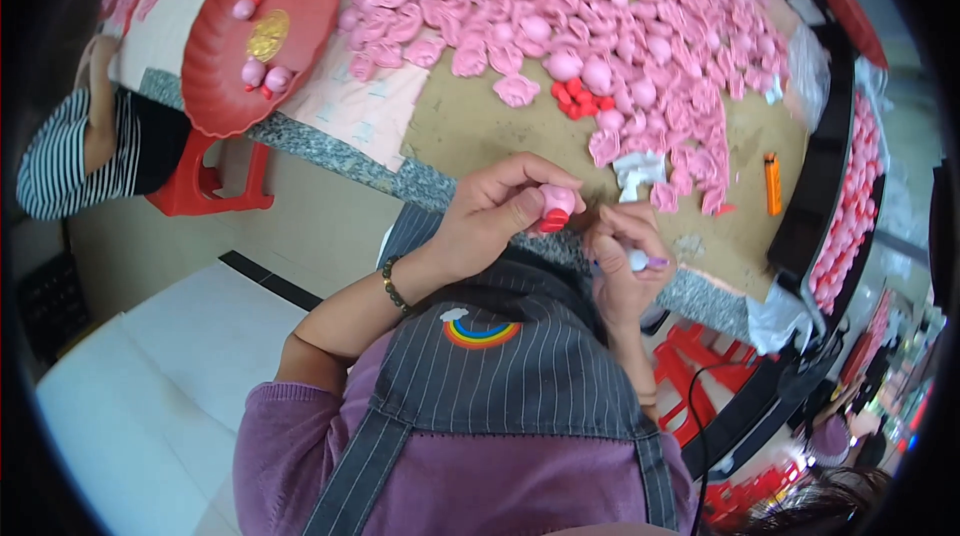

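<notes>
Just past the table's near edge, my left hand (487, 221) pinches a small pink ball (557, 200) with a red piece (553, 221) on its lower side. Close beside it, my right hand (628, 266) is closed around a small white tube with a purple end (648, 262); its fingertips point toward the ball. Beyond both hands lie a cluster of small red pieces (580, 98) and a broad heap of pink, petal-shaped soft pieces (480, 11) with pink balls among them. A crumpled white tissue (638, 174) rests near my right hand.
A red scalloped tray (205, 66) at the left holds three pink balls with red parts. An orange lighter-like object (773, 184) lies at the right. A black-rimmed container (850, 206) of pink and red pieces stands farther right. Someone in striped sleeves (70, 151) is at far left, near a red stool (215, 181).
</notes>
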`<state>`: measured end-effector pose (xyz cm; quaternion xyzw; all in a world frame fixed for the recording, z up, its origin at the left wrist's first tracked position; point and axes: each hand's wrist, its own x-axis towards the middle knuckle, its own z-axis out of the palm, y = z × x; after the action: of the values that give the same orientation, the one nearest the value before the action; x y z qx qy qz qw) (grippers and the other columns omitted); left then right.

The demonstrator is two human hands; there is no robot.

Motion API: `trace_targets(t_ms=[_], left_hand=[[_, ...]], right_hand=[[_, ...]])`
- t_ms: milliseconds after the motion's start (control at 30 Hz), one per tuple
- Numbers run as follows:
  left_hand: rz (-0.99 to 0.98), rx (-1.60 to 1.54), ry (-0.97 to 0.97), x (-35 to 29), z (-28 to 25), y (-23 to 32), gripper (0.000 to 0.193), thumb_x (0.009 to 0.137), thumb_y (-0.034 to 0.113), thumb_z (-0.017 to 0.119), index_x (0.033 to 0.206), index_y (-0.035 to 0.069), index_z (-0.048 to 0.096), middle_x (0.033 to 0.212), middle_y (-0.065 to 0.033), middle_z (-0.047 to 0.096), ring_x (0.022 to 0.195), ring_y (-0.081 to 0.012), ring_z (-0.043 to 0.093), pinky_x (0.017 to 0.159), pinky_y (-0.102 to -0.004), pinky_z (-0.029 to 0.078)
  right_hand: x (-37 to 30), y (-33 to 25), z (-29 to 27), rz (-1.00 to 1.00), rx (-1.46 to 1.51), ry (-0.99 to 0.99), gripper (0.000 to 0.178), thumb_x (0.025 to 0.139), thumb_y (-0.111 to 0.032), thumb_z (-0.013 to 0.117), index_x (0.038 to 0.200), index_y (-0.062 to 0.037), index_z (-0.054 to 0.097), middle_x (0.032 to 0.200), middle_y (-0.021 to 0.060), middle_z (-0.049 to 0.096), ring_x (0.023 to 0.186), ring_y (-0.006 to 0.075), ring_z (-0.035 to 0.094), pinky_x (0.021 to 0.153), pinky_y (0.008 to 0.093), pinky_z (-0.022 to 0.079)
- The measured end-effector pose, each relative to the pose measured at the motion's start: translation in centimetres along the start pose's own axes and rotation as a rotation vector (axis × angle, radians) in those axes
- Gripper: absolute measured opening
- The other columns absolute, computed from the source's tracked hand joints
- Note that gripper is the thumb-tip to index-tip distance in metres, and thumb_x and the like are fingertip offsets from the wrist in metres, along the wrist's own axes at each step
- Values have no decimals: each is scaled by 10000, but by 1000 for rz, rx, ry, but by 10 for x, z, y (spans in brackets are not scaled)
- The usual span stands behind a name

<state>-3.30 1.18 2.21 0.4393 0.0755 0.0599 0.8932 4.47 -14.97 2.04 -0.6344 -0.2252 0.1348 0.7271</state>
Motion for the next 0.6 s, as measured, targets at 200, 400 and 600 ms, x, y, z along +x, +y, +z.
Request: trace_targets(t_ms=[200, 400, 600], left_hand=[[71, -190, -22, 7, -12, 4, 374, 951, 322, 414, 1113, 4, 525, 934, -121, 583, 745, -117, 504, 644, -247, 402], [67, -248, -15, 8, -10, 4, 388, 961, 330, 382, 1133, 7, 511, 910, -119, 572, 692, -125, 459, 614, -236, 366], [50, -316, -10, 9, -8, 5, 386, 963, 337, 378, 1125, 8, 498, 886, -117, 566, 673, -129, 451, 591, -230, 348]], right_hand=[[4, -6, 7, -90, -284, -107, 199, 699, 60, 642, 896, 32, 644, 814, 76, 553, 667, 123, 507, 595, 219, 403], [4, -6, 8, -104, -368, -137, 237, 665, 111, 642, 891, 39, 643, 804, 86, 554, 687, 136, 523, 630, 229, 416], [6, -5, 8, -126, -384, -161, 238, 671, 88, 651, 904, 38, 645, 815, 94, 560, 691, 138, 526, 621, 224, 415]])
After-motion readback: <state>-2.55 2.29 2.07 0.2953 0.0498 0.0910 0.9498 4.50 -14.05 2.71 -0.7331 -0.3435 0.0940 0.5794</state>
